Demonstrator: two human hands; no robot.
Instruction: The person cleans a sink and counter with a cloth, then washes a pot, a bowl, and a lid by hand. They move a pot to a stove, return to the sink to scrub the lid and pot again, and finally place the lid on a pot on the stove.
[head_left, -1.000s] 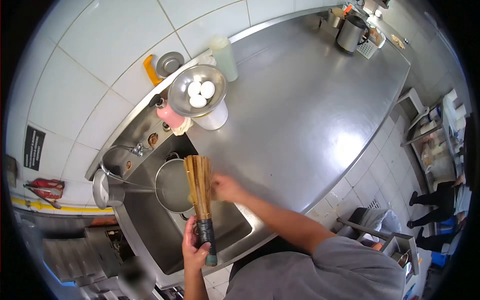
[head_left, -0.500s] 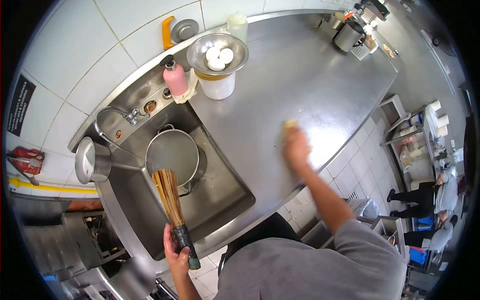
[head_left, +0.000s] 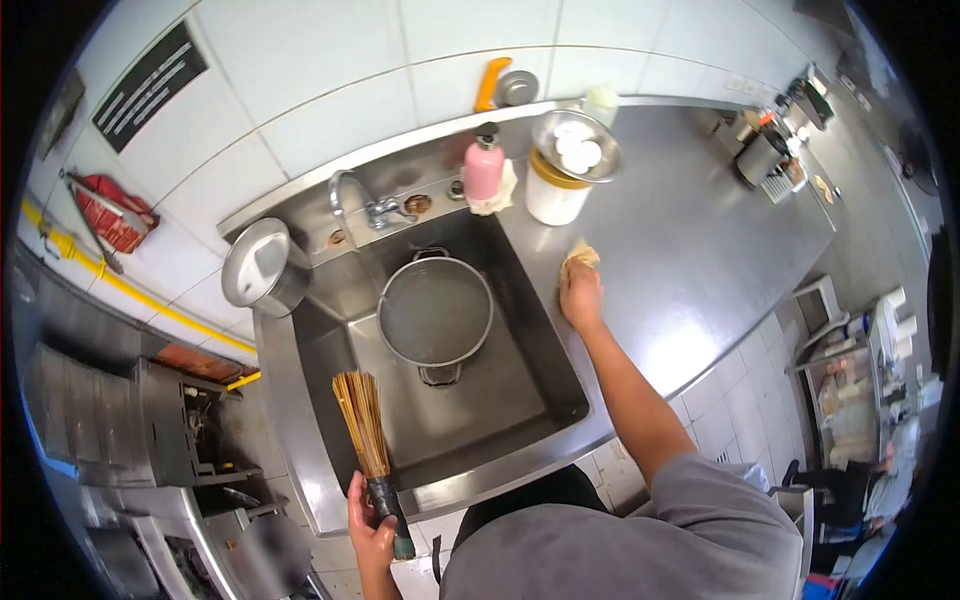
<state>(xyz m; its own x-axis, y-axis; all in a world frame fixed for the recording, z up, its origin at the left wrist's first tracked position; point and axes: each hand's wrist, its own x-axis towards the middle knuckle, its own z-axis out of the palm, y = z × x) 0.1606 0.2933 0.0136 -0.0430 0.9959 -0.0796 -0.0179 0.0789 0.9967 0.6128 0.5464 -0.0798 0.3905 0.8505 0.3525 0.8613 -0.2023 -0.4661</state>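
Left hand point(head_left: 370, 535): closed on dark handle point(head_left: 385, 497) of long tan-bristled brush point(head_left: 363, 430), axis toward 11 o'clock. Round metal pot point(head_left: 436, 312): 2 o'clock from bristle tips point(head_left: 355, 382). Right hand point(head_left: 581, 298), nearer the pot: closed on crumpled yellow cloth point(head_left: 586, 254), 12 o'clock.

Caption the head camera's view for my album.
Left hand grips a long tan stick brush at a rectangular steel sink; right hand holds a crumpled yellowish cloth on a steel counter.

Smooth, shiny metal is shown in the sink point(head_left: 470, 415) and adjoining counter point(head_left: 690, 230); glossy tiles point(head_left: 330, 50) are seen behind the sink, rough, woody bristles point(head_left: 358, 405) on the brush point(head_left: 375, 470) at its near side, and matt, creased cloth point(head_left: 585, 254) beside it.
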